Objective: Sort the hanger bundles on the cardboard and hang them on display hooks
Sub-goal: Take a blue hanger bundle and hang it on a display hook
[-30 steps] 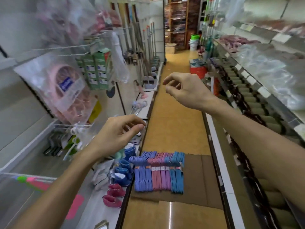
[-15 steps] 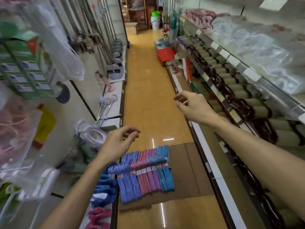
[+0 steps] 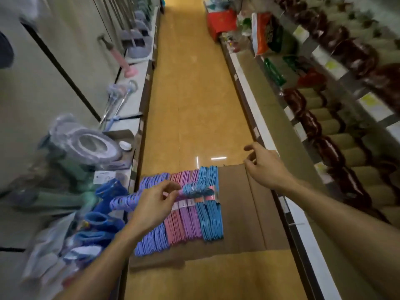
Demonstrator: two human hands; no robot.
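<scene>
You are looking down a shop aisle at a flat sheet of brown cardboard (image 3: 238,208) lying on the tan floor (image 3: 190,94). Rows of purple, pink and blue plastic hanger bundles (image 3: 194,221) are lying on its left part. Your left hand (image 3: 154,205) is hovering over the purple and pink rows, fingers loosely curled and holding nothing. Your right hand (image 3: 265,166) is hanging above the cardboard's far right corner, fingers relaxed and empty, well apart from the bundles.
</scene>
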